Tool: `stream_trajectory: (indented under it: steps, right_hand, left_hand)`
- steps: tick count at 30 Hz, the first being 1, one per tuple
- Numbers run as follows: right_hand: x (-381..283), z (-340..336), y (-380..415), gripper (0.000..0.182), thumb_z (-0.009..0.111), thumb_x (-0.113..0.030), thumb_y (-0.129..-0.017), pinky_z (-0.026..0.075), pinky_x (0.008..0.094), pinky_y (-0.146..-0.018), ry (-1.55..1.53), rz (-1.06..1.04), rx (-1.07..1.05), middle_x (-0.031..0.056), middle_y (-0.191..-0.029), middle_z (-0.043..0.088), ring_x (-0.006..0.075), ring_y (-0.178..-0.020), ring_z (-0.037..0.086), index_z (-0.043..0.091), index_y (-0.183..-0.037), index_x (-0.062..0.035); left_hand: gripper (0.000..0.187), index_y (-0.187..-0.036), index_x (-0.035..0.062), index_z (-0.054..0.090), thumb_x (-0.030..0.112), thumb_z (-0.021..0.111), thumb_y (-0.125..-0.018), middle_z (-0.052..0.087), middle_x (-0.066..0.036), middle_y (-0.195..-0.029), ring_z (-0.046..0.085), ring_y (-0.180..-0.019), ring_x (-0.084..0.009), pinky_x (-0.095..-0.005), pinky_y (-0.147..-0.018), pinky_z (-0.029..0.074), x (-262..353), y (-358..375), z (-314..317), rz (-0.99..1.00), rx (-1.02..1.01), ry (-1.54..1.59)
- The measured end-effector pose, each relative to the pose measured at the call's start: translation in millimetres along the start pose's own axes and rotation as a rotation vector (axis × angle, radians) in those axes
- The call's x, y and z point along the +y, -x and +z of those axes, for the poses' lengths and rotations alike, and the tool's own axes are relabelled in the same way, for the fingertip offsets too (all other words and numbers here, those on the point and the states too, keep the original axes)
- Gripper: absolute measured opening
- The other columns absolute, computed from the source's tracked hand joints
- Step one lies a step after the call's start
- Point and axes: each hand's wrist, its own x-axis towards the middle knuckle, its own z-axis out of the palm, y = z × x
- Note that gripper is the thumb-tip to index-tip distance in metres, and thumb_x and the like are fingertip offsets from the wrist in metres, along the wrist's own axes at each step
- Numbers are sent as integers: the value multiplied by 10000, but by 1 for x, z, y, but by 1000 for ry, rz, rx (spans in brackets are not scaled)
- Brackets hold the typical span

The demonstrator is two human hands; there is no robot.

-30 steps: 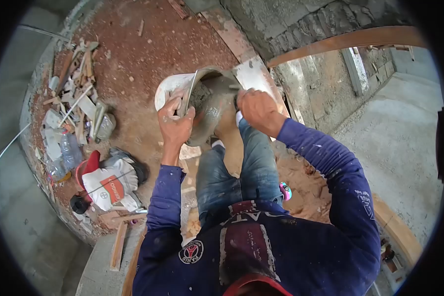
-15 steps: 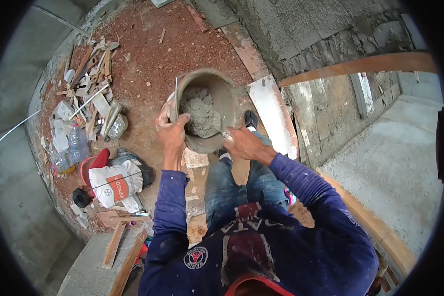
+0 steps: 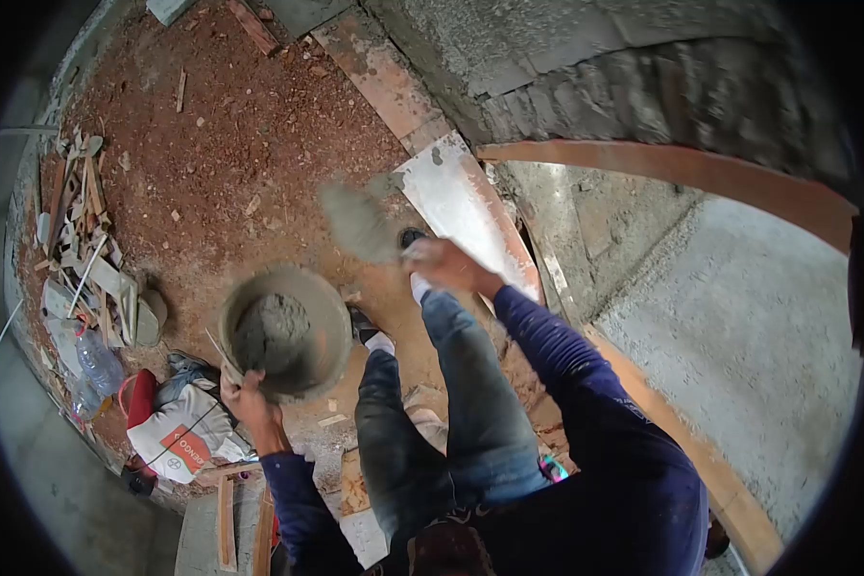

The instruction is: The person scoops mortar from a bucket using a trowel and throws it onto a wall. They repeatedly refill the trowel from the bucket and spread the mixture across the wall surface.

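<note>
My left hand (image 3: 245,398) is closed on the rim of a round bucket (image 3: 331,331) at its lower left side. Grey wet mortar (image 3: 283,331) lies inside the bucket. Out to the right, above my shoe, my right hand (image 3: 442,264) grips a trowel by its handle. The trowel's blade (image 3: 360,221) is smeared by motion and looks grey, apparently covered with mortar. A thin pale strip along the bucket's left edge cannot be made out clearly.
A mortar-spotted board (image 3: 466,197) lies beside a rough concrete wall (image 3: 557,58). Scrap wood (image 3: 91,240) and plastic bottles (image 3: 96,360) are heaped at left. Near them a person in a white and red shirt (image 3: 178,432) bends low. A wooden edge (image 3: 682,451) runs along the right.
The bucket and my left hand have moved left and down in view. My right hand has come out of the bucket with the trowel and swung up, apart from it.
</note>
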Motion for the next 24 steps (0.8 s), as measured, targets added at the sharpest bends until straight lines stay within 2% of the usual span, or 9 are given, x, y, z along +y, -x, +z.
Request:
stream_trajectory:
  steps: [2,3,4,5,7,12,17,21,24]
  right_hand:
    - [103,-63,-30,305,609,-253,-917,534,280,-584,-71,-15,142,60,-902,630,140,-668,616,622,-1134,-39]
    - [129,-106,-24,292,604,-210,-906,541,308,-700,-259,150,174,86,-1017,643,159,-770,625,623,-1136,-31]
    - [147,-140,-7,287,600,-241,-902,524,347,-734,26,-168,307,66,-872,665,143,-787,637,647,-1025,14]
    - [119,-160,18,320,609,-277,-912,523,341,-750,349,-439,388,67,-880,661,152,-833,639,639,-1064,2]
    - [-30,-159,105,338,604,-323,-938,506,319,-734,-103,274,475,50,-861,651,149,-784,613,631,-1075,-15]
    - [-205,-121,232,287,601,-290,-943,508,337,-690,84,324,525,64,-830,649,185,-725,628,616,-1049,-24]
    - [-232,-27,261,218,601,-218,-898,522,442,-692,907,-148,316,166,-806,650,301,-795,675,628,-1013,-35]
    - [-255,48,239,206,522,-189,-910,537,393,-674,1385,145,248,153,-832,667,301,-803,685,627,-954,-18]
    - [-254,66,212,215,487,-169,-909,538,383,-627,1542,-143,588,137,-786,664,296,-740,686,633,-938,-14]
  left_hand:
    - [466,-1090,-4,642,-83,571,-635,660,-56,-980,618,-844,-167,-287,-763,494,-24,-3,-3,-40,-25,-28]
    - [467,-1088,-1,645,-84,572,-634,660,-54,-974,618,-846,-166,-290,-757,495,-33,1,-11,-85,-57,-45]
    - [459,-1074,-2,645,-100,567,-633,655,-53,-975,616,-850,-167,-282,-749,493,-48,1,-23,-106,-53,-66]
    - [459,-1074,-2,645,-100,567,-633,655,-53,-975,616,-850,-167,-282,-749,493,-44,8,-23,-123,-55,-80]
    - [451,-1076,-3,634,-115,572,-644,647,-66,-983,616,-850,-177,-297,-751,503,-35,25,2,-142,-19,-115]
    - [381,-990,-20,677,-112,660,-621,652,-56,-1009,608,-899,-166,-303,-816,486,-37,50,7,-88,-143,33]
    - [438,-1132,-78,640,-86,653,-694,663,-83,-1091,612,-1006,-183,-306,-919,468,32,73,36,118,-311,40]
    - [362,-1080,-64,664,7,672,-725,681,-121,-1058,621,-1016,-216,-328,-934,464,121,95,56,388,-504,-7]
    - [349,-1047,-55,675,32,647,-711,683,-148,-1032,627,-1004,-246,-348,-939,463,187,108,57,717,-611,-170]
